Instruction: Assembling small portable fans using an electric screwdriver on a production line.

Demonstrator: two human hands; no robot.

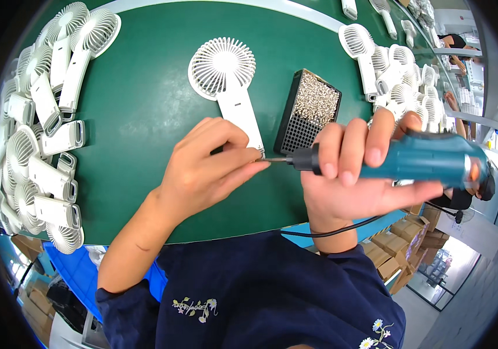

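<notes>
My right hand point(342, 174) is wrapped round a teal electric screwdriver point(420, 158), which lies level with its bit pointing left. At the bit's tip, the thumb and forefinger of my left hand point(199, 166) are pinched together. Whatever they hold there is too small to make out. Just beyond, a white handheld fan point(239, 110) lies on the green table, its round slatted head away from me. The lower end of its handle meets my left fingertips and is partly hidden by them. Right of the fan sits a black perforated screw tray point(296, 135) with many small screws heaped in its far part.
White fans point(42, 104) are piled along the table's left side, and another pile of fans point(397, 70) lies at the far right. A black cable point(330, 234) runs below my right wrist. Cardboard boxes point(391, 250) stand beyond the table at the lower right. Other people are partly visible at right.
</notes>
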